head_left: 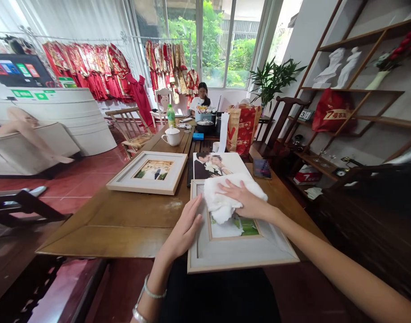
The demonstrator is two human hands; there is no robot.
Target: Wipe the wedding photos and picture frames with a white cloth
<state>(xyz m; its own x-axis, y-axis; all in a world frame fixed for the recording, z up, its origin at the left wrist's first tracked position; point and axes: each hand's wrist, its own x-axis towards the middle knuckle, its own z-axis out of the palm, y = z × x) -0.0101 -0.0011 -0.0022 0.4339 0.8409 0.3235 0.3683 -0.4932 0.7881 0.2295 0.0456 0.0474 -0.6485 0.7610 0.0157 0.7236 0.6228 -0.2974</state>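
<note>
A white-framed photo (239, 251) lies at the near edge of the wooden table (124, 220), overhanging it toward me. My right hand (247, 199) presses flat on a white cloth (222, 199) that rests on the frame's glass. My left hand (185, 229) lies flat with fingers together against the frame's left border. Behind it lies an unframed wedding photo (218, 165). A second white-framed photo (148, 172) sits to the left.
Farther along the table stand a white cup (172, 135), a green bottle (171, 115), a red gift bag (242, 128) and a phone (261, 168). A person (201, 99) sits at the far end. Wooden chairs, shelves on the right, racks of red dresses behind.
</note>
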